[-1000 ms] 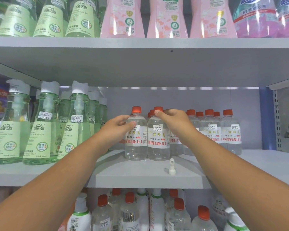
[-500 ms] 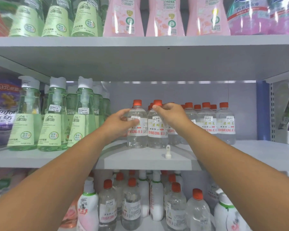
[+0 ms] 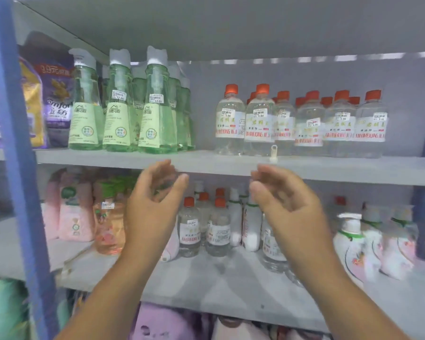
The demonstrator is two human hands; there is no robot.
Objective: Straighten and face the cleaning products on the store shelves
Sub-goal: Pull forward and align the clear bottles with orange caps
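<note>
Head view shows both forearms raised, the left hand and right hand loosely curled, palms facing, holding nothing, just below the middle shelf edge. Above them stand clear red-capped bottles, labels mostly forward, beside green pump bottles. A small white cap sits in front. Behind the hands, smaller clear bottles crowd the lower shelf.

We see soft, even light with faint shadows under the shelves. Motion blur smears both hands and the lower right bottles; the wide lens bends the edges.
</note>
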